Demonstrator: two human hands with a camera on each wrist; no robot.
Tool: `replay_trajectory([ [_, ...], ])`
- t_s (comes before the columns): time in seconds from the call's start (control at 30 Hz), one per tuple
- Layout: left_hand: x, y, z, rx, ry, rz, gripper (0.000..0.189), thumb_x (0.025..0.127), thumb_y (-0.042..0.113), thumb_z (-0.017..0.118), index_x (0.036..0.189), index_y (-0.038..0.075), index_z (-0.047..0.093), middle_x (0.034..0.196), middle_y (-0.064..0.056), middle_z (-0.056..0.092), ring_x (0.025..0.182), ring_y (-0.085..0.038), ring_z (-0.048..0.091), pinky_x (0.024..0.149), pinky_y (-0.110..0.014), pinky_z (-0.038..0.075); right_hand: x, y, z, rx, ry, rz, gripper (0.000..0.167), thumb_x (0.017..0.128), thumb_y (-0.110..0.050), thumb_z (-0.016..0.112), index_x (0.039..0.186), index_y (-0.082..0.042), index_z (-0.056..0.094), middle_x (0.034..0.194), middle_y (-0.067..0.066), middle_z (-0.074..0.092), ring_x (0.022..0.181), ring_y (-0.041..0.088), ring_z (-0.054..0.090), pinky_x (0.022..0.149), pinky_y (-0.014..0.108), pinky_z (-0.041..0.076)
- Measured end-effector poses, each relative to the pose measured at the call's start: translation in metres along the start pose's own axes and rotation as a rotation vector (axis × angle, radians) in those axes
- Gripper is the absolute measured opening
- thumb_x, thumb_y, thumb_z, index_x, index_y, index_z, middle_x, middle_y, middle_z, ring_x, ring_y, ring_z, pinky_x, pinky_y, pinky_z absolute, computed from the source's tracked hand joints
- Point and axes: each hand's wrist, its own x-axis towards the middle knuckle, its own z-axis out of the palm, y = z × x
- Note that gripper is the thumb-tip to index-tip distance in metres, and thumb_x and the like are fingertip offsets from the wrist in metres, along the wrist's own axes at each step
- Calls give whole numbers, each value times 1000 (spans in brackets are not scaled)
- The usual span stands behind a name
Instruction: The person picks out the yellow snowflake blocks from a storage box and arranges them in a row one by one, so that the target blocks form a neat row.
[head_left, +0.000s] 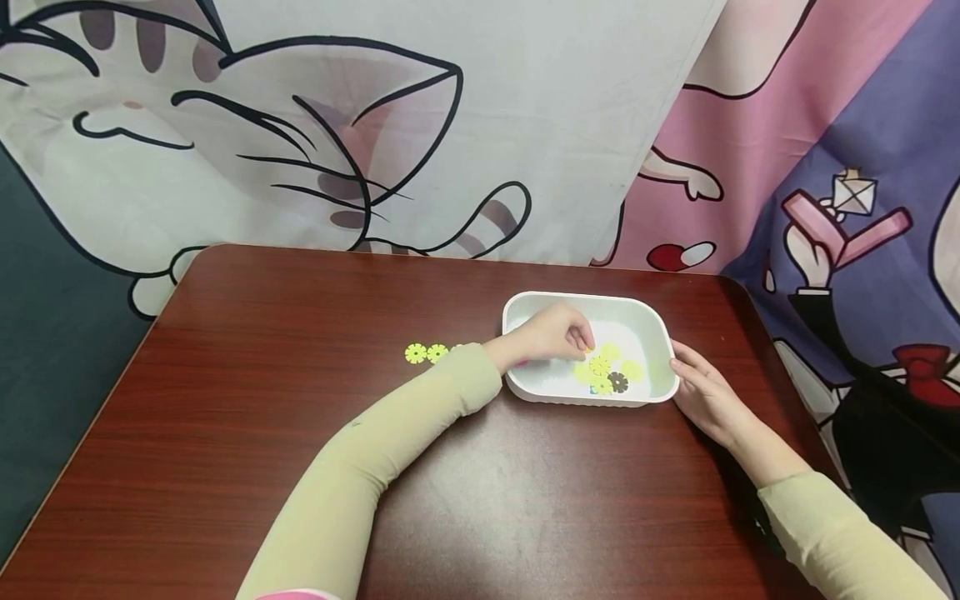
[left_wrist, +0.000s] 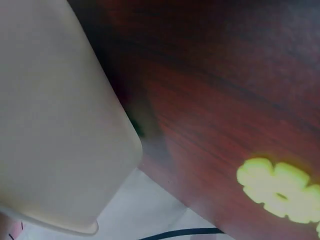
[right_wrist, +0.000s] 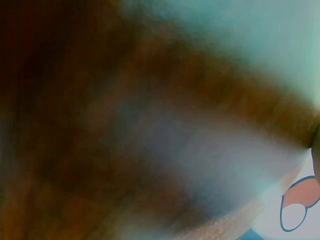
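Note:
My left hand (head_left: 558,332) is inside the white plastic tray (head_left: 555,393), its fingers curled above the bottom. A small orange piece (head_left: 588,350) shows at its fingertips, seemingly pinched; most of it is hidden. Below the fingers lie several yellow notched plastic discs (head_left: 600,365) and a dark one (head_left: 618,382). My right hand (head_left: 711,400) holds the tray by its right end. In the left wrist view the tray's outer wall (left_wrist: 60,120) fills the left side. The right wrist view is mostly blurred.
Left of the tray, yellow notched discs (head_left: 416,353) lie in a row on the brown table (head_left: 300,333), partly hidden by the left sleeve (head_left: 405,433). A bit of pink (head_left: 521,363) shows by the left wrist. A printed cat curtain (head_left: 570,125) hangs behind the table.

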Motion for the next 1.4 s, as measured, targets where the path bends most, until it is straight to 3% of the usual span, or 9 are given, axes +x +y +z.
replay_trajectory([
  [0.3, 5, 0, 8, 124, -75, -23, 13, 91, -1, 76, 104, 2, 77, 100, -9, 77, 89, -10, 65, 81, -10, 48, 0, 0, 0, 2, 0, -2, 45, 114, -1, 28, 147, -16, 56, 141, -6, 67, 128, 3, 63, 105, 18, 50],
  [0.97, 3, 4, 16, 364, -146, -13, 24, 89, 10, 85, 111, 8, 78, 106, -3, 74, 97, -10, 60, 93, -19, 49, 0, 1, 0, -12, 4, 1, 46, 114, -2, 28, 147, -17, 56, 142, -7, 67, 129, 2, 62, 106, 17, 48],
  [1.4, 2, 4, 16, 434, -117, -32, 22, 89, 15, 86, 109, 10, 79, 107, -1, 76, 101, -11, 63, 96, -20, 50, 0, 1, -1, 2, -1, -5, 45, 114, -1, 27, 146, -15, 56, 141, -6, 67, 128, 3, 63, 106, 17, 49],
])
